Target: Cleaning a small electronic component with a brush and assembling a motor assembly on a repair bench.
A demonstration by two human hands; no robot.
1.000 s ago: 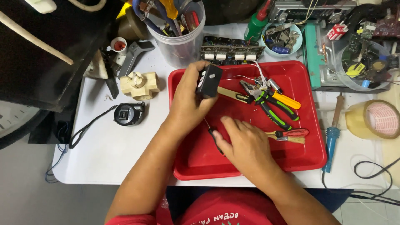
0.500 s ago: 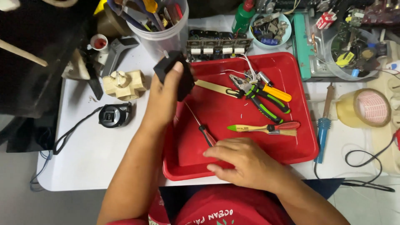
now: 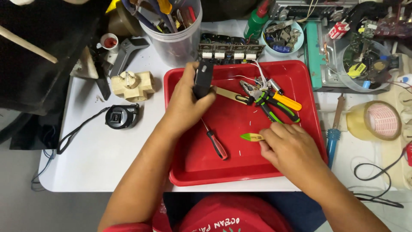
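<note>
My left hand (image 3: 185, 105) is raised over the left part of a red tray (image 3: 184, 174) and grips a small black box-shaped device (image 3: 202, 78) upright. My right hand (image 3: 292, 150) rests low in the tray's right part, fingers closed on the handle of a green-tipped flat tool (image 3: 252, 137), whose tip pokes out to the left. A screwdriver with a red and black handle (image 3: 216, 144) lies loose between the two hands. Pliers with green-black and orange handles (image 3: 274, 103) and a beige flat strip (image 3: 229, 95) lie farther back in the tray.
A clear tub of tools (image 3: 178, 32), a circuit board (image 3: 231, 49) and a bowl of parts (image 3: 283, 36) stand behind the tray. Left of it sit a beige plug block (image 3: 133, 83) and a black round device with cable (image 3: 122, 116). Tape roll (image 3: 377, 122) and blue-handled iron (image 3: 332, 139) are right.
My right hand has left the red and black screwdriver lying in the tray and moved right onto the green-tipped tool. My left hand has kept hold of the black device.
</note>
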